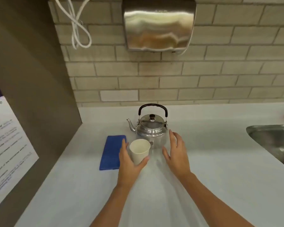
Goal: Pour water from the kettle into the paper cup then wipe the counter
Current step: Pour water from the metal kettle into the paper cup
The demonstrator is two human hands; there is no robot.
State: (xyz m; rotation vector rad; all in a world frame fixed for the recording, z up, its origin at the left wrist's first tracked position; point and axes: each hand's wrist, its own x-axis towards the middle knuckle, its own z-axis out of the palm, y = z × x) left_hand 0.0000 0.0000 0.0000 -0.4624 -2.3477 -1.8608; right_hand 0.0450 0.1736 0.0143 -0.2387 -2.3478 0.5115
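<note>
Standing upright toward the back of the pale worktop (203, 161): a steel kettle (150, 130), spout pointing left and slightly away, black hoop handle raised upright over the lid, black knob on top. Shiny, dented-looking metal, reflecting the room.

Sitting just in front of the kettle, mouth up and tilting slightly away: a plain off-white paper cup (139, 151), tapering toward the base, looking empty, bearing no print.

Curling round the cup's lower half from the left: the left hand (129, 163), thumb pressing the near side, fingers reaching along the far left side, holding it.

Hovering open just right of the cup and close to the kettle's body: the right hand (175, 153), fingers spread, gripping nothing; hard to tell whether the fingertips are touching the metal.

Lying flat just left of the cup: a folded blue cloth (112, 152), long axis running near to far, partly hidden by the left fingers.

Hanging on the brick wall above: a steel hand dryer (159, 25) and a looped white cable (79, 28).

Showing at the right edge: a steel sink (274, 141).

Reading on the left panel's notice (7, 145): only "use"; the rest blurring out.
</note>
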